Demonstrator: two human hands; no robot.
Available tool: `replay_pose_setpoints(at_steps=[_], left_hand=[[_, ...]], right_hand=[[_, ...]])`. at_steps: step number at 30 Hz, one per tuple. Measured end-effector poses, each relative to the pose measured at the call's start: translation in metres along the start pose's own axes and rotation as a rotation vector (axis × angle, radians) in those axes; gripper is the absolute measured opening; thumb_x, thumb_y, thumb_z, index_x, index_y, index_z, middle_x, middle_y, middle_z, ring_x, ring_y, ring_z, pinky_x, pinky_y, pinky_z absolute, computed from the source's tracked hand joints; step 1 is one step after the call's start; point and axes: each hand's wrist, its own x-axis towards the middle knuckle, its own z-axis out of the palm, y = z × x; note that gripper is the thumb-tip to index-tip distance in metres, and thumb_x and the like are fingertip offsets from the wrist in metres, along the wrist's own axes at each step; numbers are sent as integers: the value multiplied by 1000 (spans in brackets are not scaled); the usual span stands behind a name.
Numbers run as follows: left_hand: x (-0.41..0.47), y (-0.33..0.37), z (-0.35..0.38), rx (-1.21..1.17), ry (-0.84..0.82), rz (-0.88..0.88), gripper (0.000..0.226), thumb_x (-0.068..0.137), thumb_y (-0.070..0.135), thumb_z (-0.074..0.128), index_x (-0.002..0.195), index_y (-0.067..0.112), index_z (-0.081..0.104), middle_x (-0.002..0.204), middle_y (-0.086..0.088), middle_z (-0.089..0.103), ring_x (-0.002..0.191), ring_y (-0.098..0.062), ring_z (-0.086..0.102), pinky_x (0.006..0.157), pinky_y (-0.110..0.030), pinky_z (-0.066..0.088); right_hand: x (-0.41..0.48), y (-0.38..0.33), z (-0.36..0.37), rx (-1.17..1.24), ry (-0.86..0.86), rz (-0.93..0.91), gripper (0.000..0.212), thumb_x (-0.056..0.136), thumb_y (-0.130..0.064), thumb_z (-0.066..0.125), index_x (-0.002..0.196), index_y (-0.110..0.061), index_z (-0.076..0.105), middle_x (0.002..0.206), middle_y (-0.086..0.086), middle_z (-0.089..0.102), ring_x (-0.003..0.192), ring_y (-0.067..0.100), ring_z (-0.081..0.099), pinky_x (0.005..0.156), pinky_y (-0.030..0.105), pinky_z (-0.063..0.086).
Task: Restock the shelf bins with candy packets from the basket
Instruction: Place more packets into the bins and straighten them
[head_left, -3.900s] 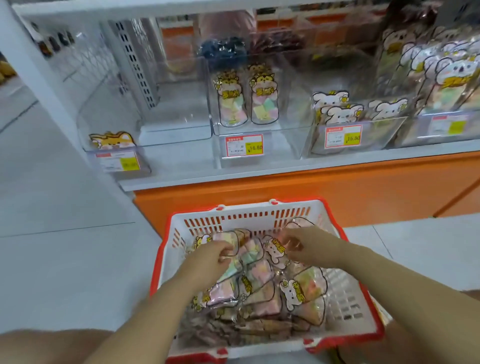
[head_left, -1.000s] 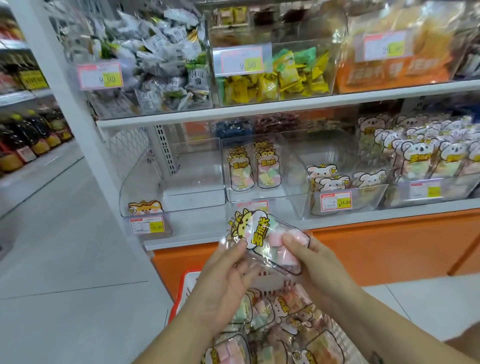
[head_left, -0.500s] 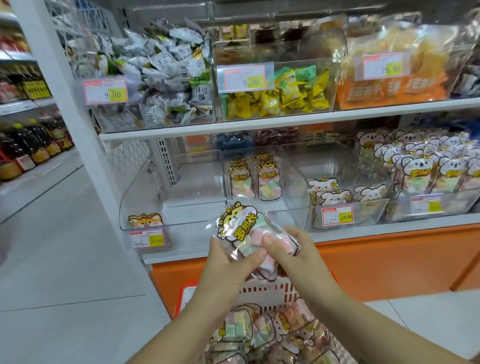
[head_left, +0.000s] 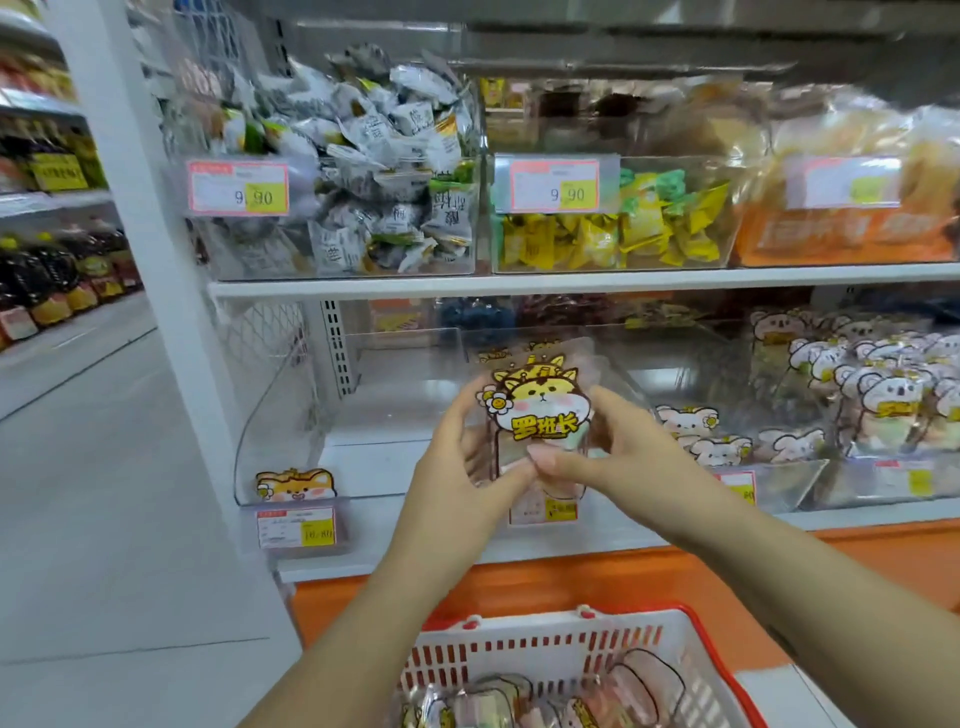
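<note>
A clear candy packet (head_left: 540, 410) with a yellow cartoon cat label is held upright between both hands, in front of the middle clear shelf bin (head_left: 613, 358). My left hand (head_left: 457, 462) grips its left edge, and my right hand (head_left: 618, 457) pinches its right and lower edge. Behind the packet, similar cat packets stand in that bin, mostly hidden. The red-and-white basket (head_left: 545, 649) sits on the floor below, with several more packets (head_left: 639, 686) inside.
The left clear bin (head_left: 291, 415) holds one cat-label packet (head_left: 295, 486) at its front. Bins to the right hold koala-label packets (head_left: 883, 395). The upper shelf (head_left: 571, 283) carries bins of wrapped sweets. A white upright post (head_left: 156, 291) stands at left, with an orange plinth (head_left: 623, 577) below.
Both hands have lifted the packet up and forward from above the basket to the middle bin's opening, turning it upright. The view has moved closer to the shelf.
</note>
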Motion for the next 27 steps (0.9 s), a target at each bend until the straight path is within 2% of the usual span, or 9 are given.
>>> replay_pose_setpoints(at_steps=[3, 4, 7, 11, 15, 18, 21, 23, 27], left_hand=[[11, -4, -7, 81, 108, -15, 78, 86, 31, 75, 146, 46, 28, 131, 28, 53, 122, 11, 49, 95, -4, 37], [14, -9, -11, 129, 129, -22, 78, 89, 30, 72, 149, 43, 26, 137, 23, 51, 127, 6, 48, 97, -6, 36], [15, -23, -21, 379, 80, -40, 67, 96, 23, 64, 151, 40, 30, 152, 17, 38, 139, -4, 38, 115, -30, 34], [9, -32, -23, 412, -55, -87, 62, 100, 27, 57, 148, 49, 28, 149, 24, 36, 133, 2, 41, 113, -33, 38], [10, -39, -21, 462, -96, -119, 57, 101, 29, 54, 147, 52, 30, 143, 28, 42, 124, 8, 44, 104, -20, 38], [9, -49, -20, 512, -99, -133, 59, 99, 34, 55, 147, 53, 29, 142, 28, 45, 128, 5, 44, 108, -27, 40], [5, -52, -18, 627, -115, -106, 59, 97, 37, 55, 147, 53, 29, 144, 32, 41, 133, -1, 37, 114, -30, 33], [4, -52, -18, 676, -112, -76, 56, 99, 39, 53, 147, 51, 28, 145, 35, 35, 134, 0, 33, 115, -26, 27], [6, -56, -17, 690, -131, -72, 57, 98, 41, 53, 147, 52, 26, 145, 37, 33, 133, 1, 36, 114, -26, 27]], right_hand=[[18, 3, 4, -76, 152, -62, 49, 77, -42, 80, 118, -28, 58, 104, 3, 67, 92, 20, 60, 84, 40, 54], [24, 6, 4, -85, 199, -59, 54, 74, -43, 82, 120, -27, 57, 104, 1, 67, 91, 19, 59, 84, 39, 53], [47, 21, 5, -138, 245, 21, 56, 75, -32, 85, 121, -23, 55, 104, -11, 66, 96, 7, 60, 80, 21, 48], [92, 52, 13, -143, 178, 188, 43, 82, -23, 81, 116, -17, 55, 97, -8, 65, 84, 5, 60, 59, 14, 45], [144, 85, 24, -37, 86, 373, 49, 74, -26, 83, 115, -16, 59, 103, 5, 71, 86, 17, 68, 68, 30, 58], [178, 133, 30, -29, 13, 472, 79, 39, -46, 85, 110, -20, 64, 101, 3, 74, 93, 24, 72, 82, 47, 61], [204, 181, 37, -148, -30, 469, 86, 30, -61, 85, 106, -24, 66, 98, -3, 75, 95, 22, 71, 85, 46, 59], [201, 169, 39, -248, -36, 432, 91, 34, -64, 83, 113, -22, 64, 103, -2, 73, 97, 21, 68, 89, 44, 57], [190, 139, 39, -403, -30, 388, 83, 66, -50, 86, 134, -16, 52, 121, 7, 65, 108, 28, 61, 92, 41, 52]])
